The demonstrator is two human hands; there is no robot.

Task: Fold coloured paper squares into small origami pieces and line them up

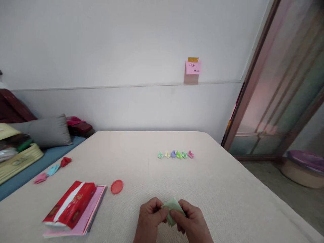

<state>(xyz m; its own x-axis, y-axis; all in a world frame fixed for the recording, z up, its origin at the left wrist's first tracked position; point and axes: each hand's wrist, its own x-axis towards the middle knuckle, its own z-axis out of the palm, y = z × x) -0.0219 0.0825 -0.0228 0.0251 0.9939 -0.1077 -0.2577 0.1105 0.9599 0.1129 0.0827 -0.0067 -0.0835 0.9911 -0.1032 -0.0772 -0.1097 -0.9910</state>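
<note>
Between my two hands is a small piece of folded light green paper (173,204), roughly diamond-shaped, held just above the near part of the table. My left hand (151,216) pinches its left edge between thumb and fingers. On the right side my right hand (190,217) grips it, the thumb pressed on its front face. The fingers behind the paper are partly hidden. Farther back stands a row of several small folded paper pieces, among them a purple one (173,154), a bright green one (179,155) and a pink one (190,154).
A red tissue pack (81,199) lies on a stack of coloured paper (94,209) at left. Beside it is a round red lid (116,186). Red (65,162), blue (53,169) and pink (40,178) folded pieces sit near the left table edge. A wall rises behind the table (131,145).
</note>
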